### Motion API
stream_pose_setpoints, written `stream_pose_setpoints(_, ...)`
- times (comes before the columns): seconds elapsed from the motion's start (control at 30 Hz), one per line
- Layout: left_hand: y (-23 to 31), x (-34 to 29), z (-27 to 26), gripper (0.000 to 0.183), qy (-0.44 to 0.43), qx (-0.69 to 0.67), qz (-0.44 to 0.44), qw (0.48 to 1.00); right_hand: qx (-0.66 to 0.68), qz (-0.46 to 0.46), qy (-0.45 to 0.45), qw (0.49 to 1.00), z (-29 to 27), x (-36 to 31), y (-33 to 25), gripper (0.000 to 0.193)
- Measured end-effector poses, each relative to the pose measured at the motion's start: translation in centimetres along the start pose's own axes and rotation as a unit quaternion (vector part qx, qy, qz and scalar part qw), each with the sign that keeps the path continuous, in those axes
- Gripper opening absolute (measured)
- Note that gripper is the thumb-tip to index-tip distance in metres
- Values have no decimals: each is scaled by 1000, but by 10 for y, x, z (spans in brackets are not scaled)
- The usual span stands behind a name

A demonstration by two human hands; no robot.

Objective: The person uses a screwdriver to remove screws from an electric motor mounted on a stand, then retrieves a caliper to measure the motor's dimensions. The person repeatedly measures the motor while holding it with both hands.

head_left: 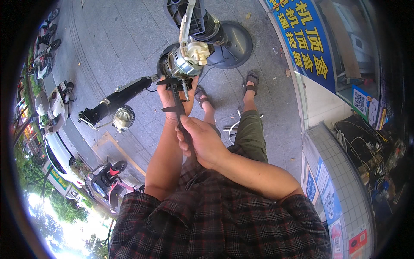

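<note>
A fan motor [184,64] with a silver casing, a cream plastic gearbox [198,52] and a metal shaft [185,91] is in front of me at the top middle. My left hand [166,98] is closed round the motor's near end from below, its fingers partly hidden behind it. In my right hand [202,140] is a dark caliper [178,103], gripped by its beam with the thumb along it. The caliper's jaws point away from me and lie next to the shaft; whether they touch it I cannot make out.
Beyond the motor stands a round grey fan base [241,45] with a black fan body [189,17]. Left of my hands are a black fan pole [127,94] and another motor part [123,118]. A stool [233,131] is between my legs. A cluttered counter [371,155] lines the right.
</note>
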State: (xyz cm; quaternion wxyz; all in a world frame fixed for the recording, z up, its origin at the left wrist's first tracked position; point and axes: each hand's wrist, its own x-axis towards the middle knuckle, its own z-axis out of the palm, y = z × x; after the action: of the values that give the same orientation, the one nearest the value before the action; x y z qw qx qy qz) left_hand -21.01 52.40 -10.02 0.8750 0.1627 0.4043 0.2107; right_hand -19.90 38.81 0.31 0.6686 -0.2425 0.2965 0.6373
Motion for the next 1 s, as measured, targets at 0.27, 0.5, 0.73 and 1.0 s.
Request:
stream_pose_setpoints(0.27,-1,-1,2,67,7,8,6,1000,-6,-4,-10,1000,-1,-1,-1,34)
stream_pose_setpoints(0.5,-1,-1,-1,67,-2,1,3,1000,0,0,-26,1000,-4,0,0,29)
stream_pose_setpoints(0.73,-1,-1,-1,68,2,-1,3,1000,11,2,-36,999,-4,0,0,28)
stream_pose_setpoints(1.0,-2,0,-2,70,-5,6,8,1000,11,3,-43,999,-5,0,1,29)
